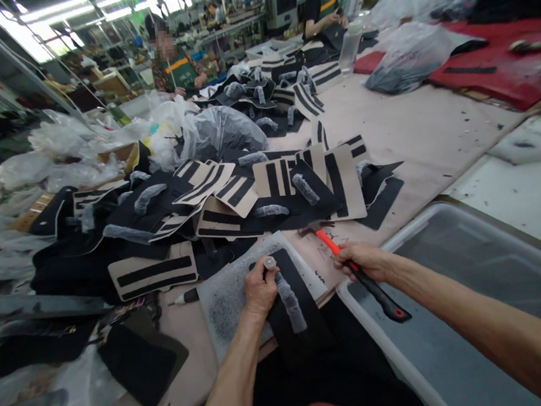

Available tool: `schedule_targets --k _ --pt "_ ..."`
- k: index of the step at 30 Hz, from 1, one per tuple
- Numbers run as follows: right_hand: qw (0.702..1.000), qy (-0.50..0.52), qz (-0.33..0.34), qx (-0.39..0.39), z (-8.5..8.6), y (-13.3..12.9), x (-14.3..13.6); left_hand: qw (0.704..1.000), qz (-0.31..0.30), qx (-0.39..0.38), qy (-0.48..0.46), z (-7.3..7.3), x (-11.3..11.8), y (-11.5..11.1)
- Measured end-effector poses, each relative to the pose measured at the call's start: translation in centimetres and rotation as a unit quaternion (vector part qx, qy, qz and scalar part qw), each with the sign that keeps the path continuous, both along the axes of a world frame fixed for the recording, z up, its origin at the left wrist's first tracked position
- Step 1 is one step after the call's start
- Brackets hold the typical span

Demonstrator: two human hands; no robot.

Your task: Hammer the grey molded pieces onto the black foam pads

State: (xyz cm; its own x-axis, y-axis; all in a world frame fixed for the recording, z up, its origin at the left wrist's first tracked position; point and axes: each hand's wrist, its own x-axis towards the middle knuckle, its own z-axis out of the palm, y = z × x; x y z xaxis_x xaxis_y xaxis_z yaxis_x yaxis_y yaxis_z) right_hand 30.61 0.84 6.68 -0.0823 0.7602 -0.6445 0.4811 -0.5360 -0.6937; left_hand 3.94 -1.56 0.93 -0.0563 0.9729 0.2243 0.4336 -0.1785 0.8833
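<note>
My left hand (pixel 260 288) is closed around an upright metal punch-like tool (pixel 269 263), its round top showing above the fingers; the lower end is hidden. It stands on a black panel (pixel 301 276), beside the panel's plastic-wrapped carry handle (pixel 292 306). Beneath the panel lies a speckled grey-white board (pixel 226 312). To the right, my right hand (pixel 360 261) grips a claw hammer (pixel 329 241) by its red and black handle. The hammer's head is apart from the tool, pointing away from me over the table.
Black and beige striped panels (pixel 268 181) with wrapped handles are heaped beyond the board. A translucent plastic bin (pixel 383 332) sits at right, under my right forearm. A pointed tool (pixel 186 296) lies left of the board. Two people (pixel 186 71) work across the table; plastic bags (pixel 220 131) crowd the left.
</note>
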Motion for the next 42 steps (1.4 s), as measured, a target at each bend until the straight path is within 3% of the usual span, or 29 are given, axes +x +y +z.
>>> schedule_targets --k 2,4,6,8,10,12,14,17,18,19,21,23,24,28,31,34,36,38,40,42 --pt "0.999 0.029 -0.009 0.034 2.2 -0.4 -1.1 1.0 -0.002 0.003 0.002 0.0 -0.1 0.0" --pt "0.986 0.013 -0.004 0.168 4.1 -1.2 -2.3 1.0 -0.004 0.004 0.009 0.0 -0.1 0.0" --pt "0.934 -0.065 0.037 0.35 5.1 -2.1 -3.3 1.0 -0.007 0.006 0.021 0.1 -0.2 0.0" --pt "0.865 -0.166 0.116 0.459 5.5 -2.8 -3.9 0.999 -0.007 0.009 0.033 0.1 -0.2 0.0" --pt "0.822 -0.251 0.214 0.465 6.1 -3.0 -4.2 0.999 -0.008 0.004 0.047 0.1 -0.3 0.0" --pt "0.796 -0.288 0.283 0.451 7.5 -2.8 -4.3 0.998 -0.011 -0.009 0.059 0.2 -0.3 0.0" --pt "0.79 -0.263 0.252 0.494 9.5 -2.3 -4.5 0.998 -0.015 -0.017 0.058 0.2 -0.3 -0.1" --pt "0.783 -0.162 0.044 0.598 11.4 -2.2 -5.0 0.999 -0.013 -0.013 0.051 0.3 -0.3 -0.1" --pt "0.773 -0.139 -0.002 0.619 11.2 -2.4 -5.1 0.999 -0.013 -0.012 0.051 0.3 -0.3 -0.1" --pt "0.769 -0.135 -0.003 0.625 10.7 -2.7 -5.1 0.999 -0.011 -0.014 0.052 0.3 -0.3 -0.1" --pt "0.782 -0.182 0.11 0.585 8.9 -3.5 -4.9 0.998 -0.008 -0.019 0.057 0.4 -0.3 0.0" --pt "0.799 -0.257 0.256 0.479 6.9 -3.9 -4.2 0.998 -0.012 -0.022 0.063 0.4 -0.4 0.0" --pt "0.806 -0.287 0.289 0.43 6.1 -3.9 -3.8 0.998 -0.014 -0.021 0.064 0.4 -0.4 0.0" --pt "0.846 -0.32 0.247 0.348 3.2 -2.4 -1.9 0.999 -0.014 -0.012 0.044 0.3 -0.5 0.0" --pt "0.887 -0.308 0.206 0.276 -0.2 -0.9 -0.6 0.999 -0.01 -0.015 0.037 0.0 -0.5 0.0" --pt "0.895 -0.329 0.178 0.243 -2.9 -0.3 -0.4 0.999 -0.007 -0.013 0.031 -0.2 -0.5 0.1" --pt "0.871 -0.33 0.175 0.318 -2.9 -0.7 -1.3 1.0 -0.003 -0.007 0.026 -0.2 -0.6 0.1" --pt "0.822 -0.286 0.221 0.44 -1.3 -1.5 -3.0 1.0 0.0 -0.004 0.017 -0.1 -0.5 0.1" --pt "0.751 -0.213 0.343 0.523 0.8 -2.5 -5.2 1.0 0.005 -0.011 -0.001 0.1 -0.4 0.0" --pt "0.678 -0.161 0.472 0.54 2.5 -3.3 -7.2 0.999 0.025 -0.028 -0.029 0.3 -0.1 0.1"
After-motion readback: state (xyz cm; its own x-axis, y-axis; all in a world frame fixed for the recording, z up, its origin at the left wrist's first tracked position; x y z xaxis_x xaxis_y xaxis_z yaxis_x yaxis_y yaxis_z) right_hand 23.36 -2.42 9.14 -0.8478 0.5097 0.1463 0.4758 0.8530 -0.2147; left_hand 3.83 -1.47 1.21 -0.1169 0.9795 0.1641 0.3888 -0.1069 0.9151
